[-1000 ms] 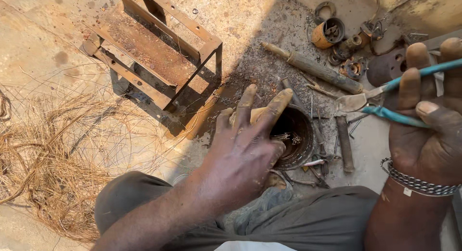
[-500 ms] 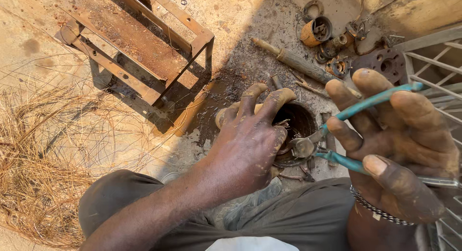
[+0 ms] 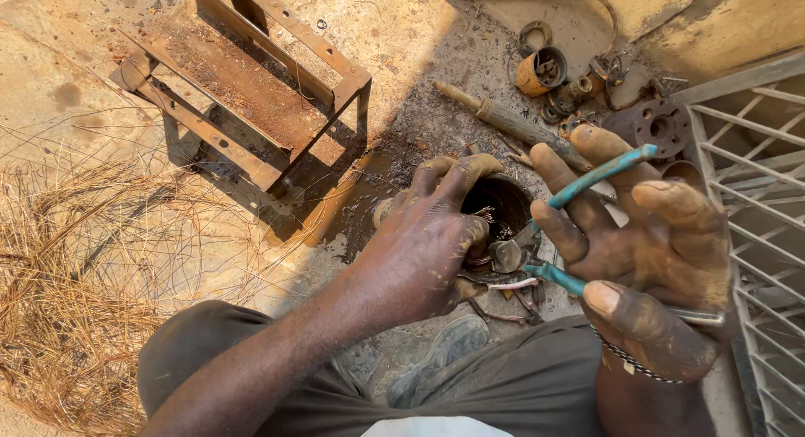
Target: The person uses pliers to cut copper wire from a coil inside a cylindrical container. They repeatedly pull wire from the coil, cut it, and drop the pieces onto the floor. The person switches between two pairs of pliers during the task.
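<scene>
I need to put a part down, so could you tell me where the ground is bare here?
Bare ground lies between the rusty metal stand and the dry wire tangle, at the left. It is crowded around the round casing under the left hand, and among the scrap parts beyond the right hand holding pliers.

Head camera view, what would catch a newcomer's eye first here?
Two grimy hands at centre: the left hand grips a dark round motor housing on the ground, and the right hand holds teal-handled pliers open at it. Upper left stands a rusty metal frame; at far left lies a tangle of copper wire.

Outdoor scrap workshop: rusty metal parts (image 3: pixel 579 89)
</scene>
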